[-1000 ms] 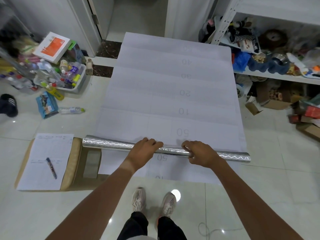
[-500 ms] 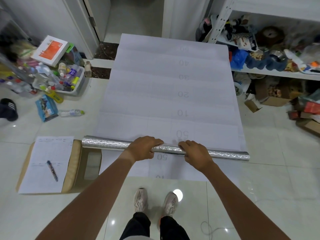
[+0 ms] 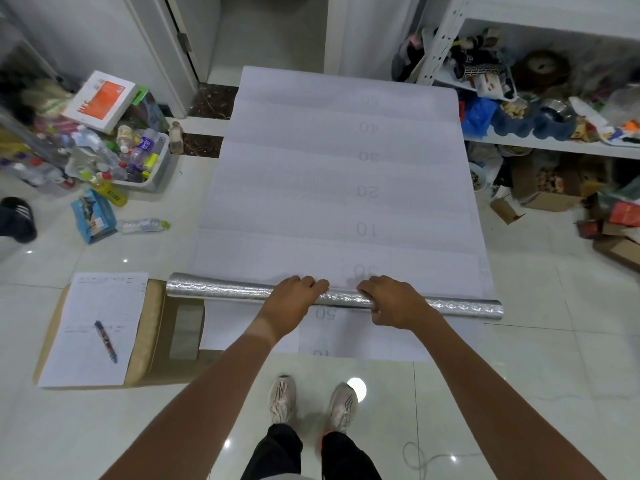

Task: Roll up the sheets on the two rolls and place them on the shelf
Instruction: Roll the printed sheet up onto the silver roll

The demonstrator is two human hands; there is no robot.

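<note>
- At 9 o'clock from the centre a dark sandal [image 3: 15,218] lies at the left edge of the tiled floor [image 3: 540,375].
- At 10 o'clock a clear bin [image 3: 157,164] is crammed with plastic bottles, and a white-and-orange box [image 3: 104,98] leans on the heap above it.
- Just below the bin lie a blue carton [image 3: 92,216] and a fallen bottle [image 3: 142,225].
- At 8 o'clock a printed paper form [image 3: 93,327] rests on a flattened cardboard piece [image 3: 152,327], with a pen [image 3: 106,341] lying on the form.
- The silver roll [image 3: 221,291] lies crosswise on the floor near the middle, its left end over the cardboard and its right end at 3 o'clock.
- The left hand [image 3: 289,304] grips the roll near its middle, fingers curled over the top.
- The right hand [image 3: 393,303] grips the same roll just beside the left hand, fingers curled over it and the thumb at the near side.
- The white sheet [image 3: 339,188] runs from the roll towards 12 o'clock, flat on the floor, printed with upside-down numbers; its far edge lies at a doorway.
- A second white sheet [image 3: 346,337] shows under the roll on the near side.
- At 6 o'clock the person's two pale shoes [image 3: 282,396] stand on the tiles.
- At 2 o'clock a white shelf [image 3: 540,144] holds mixed clutter, with cardboard boxes [image 3: 550,200] on the floor beneath it.
</note>
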